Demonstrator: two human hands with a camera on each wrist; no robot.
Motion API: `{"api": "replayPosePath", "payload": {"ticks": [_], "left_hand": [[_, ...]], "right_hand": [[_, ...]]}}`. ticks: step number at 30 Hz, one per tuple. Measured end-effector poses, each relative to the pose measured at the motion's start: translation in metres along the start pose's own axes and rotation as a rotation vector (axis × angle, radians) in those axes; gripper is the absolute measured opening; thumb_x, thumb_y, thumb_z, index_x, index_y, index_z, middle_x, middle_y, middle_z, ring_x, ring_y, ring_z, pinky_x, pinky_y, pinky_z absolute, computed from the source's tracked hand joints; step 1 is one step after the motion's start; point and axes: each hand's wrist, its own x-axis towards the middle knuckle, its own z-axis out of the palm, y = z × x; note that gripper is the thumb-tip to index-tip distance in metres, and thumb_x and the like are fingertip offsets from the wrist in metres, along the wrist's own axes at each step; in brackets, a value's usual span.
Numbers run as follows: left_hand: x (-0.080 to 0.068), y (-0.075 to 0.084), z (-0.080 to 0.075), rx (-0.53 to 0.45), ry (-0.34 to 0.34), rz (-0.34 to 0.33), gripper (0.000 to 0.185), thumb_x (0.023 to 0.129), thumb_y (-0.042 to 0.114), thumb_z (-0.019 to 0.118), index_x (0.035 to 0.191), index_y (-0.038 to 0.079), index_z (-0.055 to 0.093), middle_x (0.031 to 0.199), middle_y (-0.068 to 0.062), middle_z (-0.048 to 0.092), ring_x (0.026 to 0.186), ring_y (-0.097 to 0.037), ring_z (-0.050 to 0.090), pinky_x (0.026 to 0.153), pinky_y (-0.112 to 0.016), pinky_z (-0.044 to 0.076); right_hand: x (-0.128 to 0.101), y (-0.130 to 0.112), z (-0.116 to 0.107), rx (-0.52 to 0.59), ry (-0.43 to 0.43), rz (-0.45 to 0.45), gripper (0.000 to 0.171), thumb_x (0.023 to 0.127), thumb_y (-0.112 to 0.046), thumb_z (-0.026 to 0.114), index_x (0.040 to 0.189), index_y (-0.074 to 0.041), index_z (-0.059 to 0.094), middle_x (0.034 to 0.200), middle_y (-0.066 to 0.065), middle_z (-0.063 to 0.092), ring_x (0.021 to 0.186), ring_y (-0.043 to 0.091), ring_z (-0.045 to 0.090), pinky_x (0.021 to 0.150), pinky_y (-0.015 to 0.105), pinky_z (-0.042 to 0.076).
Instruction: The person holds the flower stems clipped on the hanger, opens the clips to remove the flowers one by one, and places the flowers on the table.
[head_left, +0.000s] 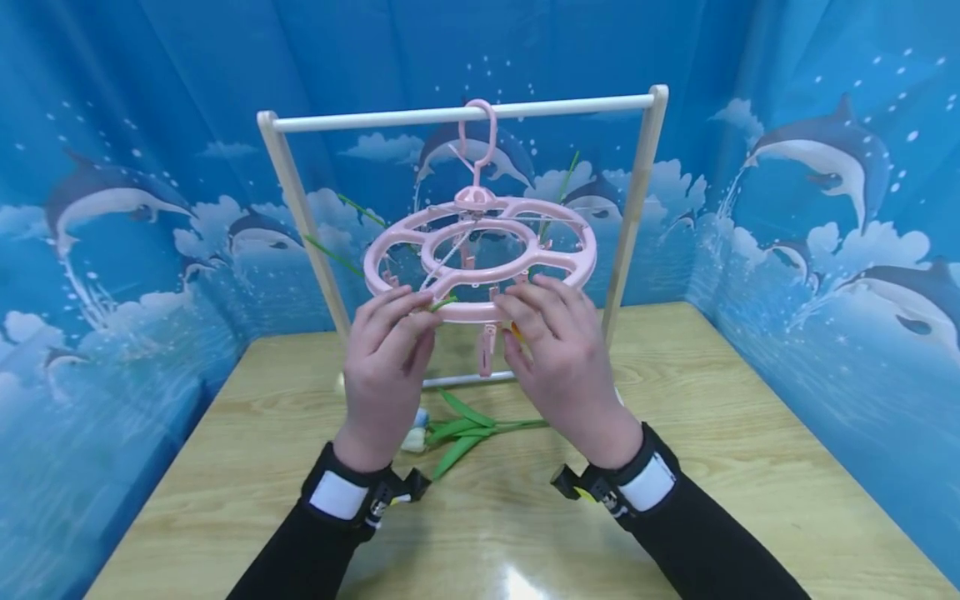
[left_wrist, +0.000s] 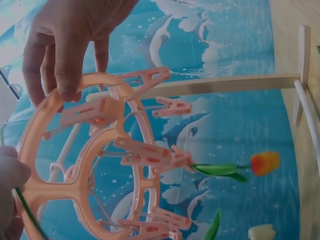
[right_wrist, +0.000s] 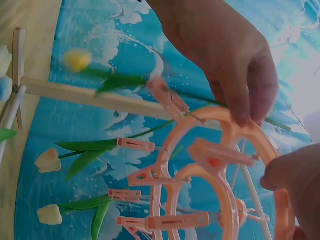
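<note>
A pink round clip hanger (head_left: pixel 480 312) hangs by its hook from the rack's white bar. My left hand (head_left: pixel 390 350) grips the front rim on the left, beside a green stem end. My right hand (head_left: pixel 558 350) holds the same rim farther right, fingers over it. Between them dangles a pink clip (head_left: pixel 487 350). In the right wrist view, a yellow tulip (right_wrist: pixel 78 60), blurred, is in a clip near my left hand, and white tulips (right_wrist: pixel 50 214) hang from other clips. The left wrist view shows an orange tulip (left_wrist: pixel 265 163) in a clip.
The rack (head_left: pixel 633 208) has wooden side posts and a lower white rod (head_left: pixel 465 380). On the wooden table (head_left: pixel 247 467), tulips (head_left: pixel 465 429) with white and blue blossoms lie below the hanger, partly behind my hands. A dolphin-print curtain (head_left: pixel 112 275) surrounds the table.
</note>
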Motion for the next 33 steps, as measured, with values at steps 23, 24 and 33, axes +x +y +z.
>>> {"api": "replayPosePath", "payload": {"ticks": [23,24,33], "left_hand": [[0.000,-0.001,0.001,0.000,-0.049,0.018,0.019,0.101,-0.012,0.061,0.115,-0.004,0.071,0.124,-0.019,0.078,0.123,-0.036,0.073,0.118,-0.032,0.055],[0.001,-0.002,0.000,0.027,-0.061,0.021,0.022,0.099,-0.015,0.062,0.113,-0.003,0.073,0.125,-0.019,0.079,0.124,-0.037,0.072,0.118,-0.034,0.056],[0.002,-0.010,-0.002,0.112,-0.073,0.019,0.017,0.097,-0.010,0.071,0.111,-0.001,0.073,0.124,-0.018,0.079,0.124,-0.038,0.072,0.116,-0.040,0.057]], "right_hand": [[0.000,0.012,-0.006,0.020,0.098,0.063,0.021,0.094,0.002,0.081,0.114,-0.003,0.077,0.117,0.018,0.079,0.122,0.043,0.069,0.114,0.053,0.057],[0.000,0.012,-0.006,0.025,0.099,0.065,0.020,0.094,0.002,0.081,0.113,-0.002,0.077,0.117,0.018,0.079,0.122,0.043,0.068,0.114,0.053,0.057],[0.002,0.014,-0.008,0.030,0.086,0.050,0.022,0.093,0.004,0.079,0.114,-0.002,0.074,0.117,0.019,0.077,0.120,0.045,0.069,0.114,0.054,0.057]]}}
